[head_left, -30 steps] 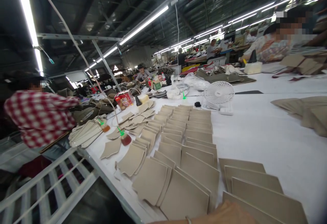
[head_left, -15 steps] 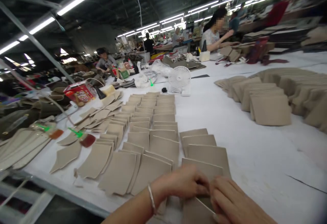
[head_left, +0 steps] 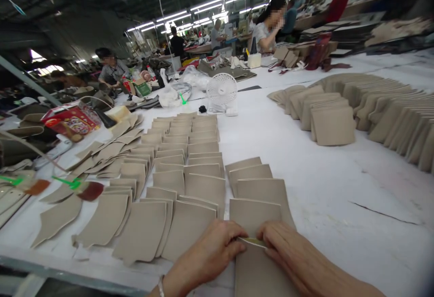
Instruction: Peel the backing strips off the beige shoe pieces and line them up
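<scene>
My left hand pinches the upper left corner of a taupe leather-like panel at the table's near side. On the same top edge, further right, my right hand grips with thumb and fingers. Between the two hands the edge gapes a little and shows a yellowish inner strip. Directly behind it lies another taupe panel, overlapping several more in a short row. Left of my hands, rows of similar panels fan out over one another.
A white table carries it all. Brushes with green handles lie at left near a red box. A small white fan stands at the back. Long stacks of panels spread at right. Co-workers sit further back.
My view has swung right and the scene sits further left. My hands have moved slightly apart along the panel's top edge, which now shows between them.
</scene>
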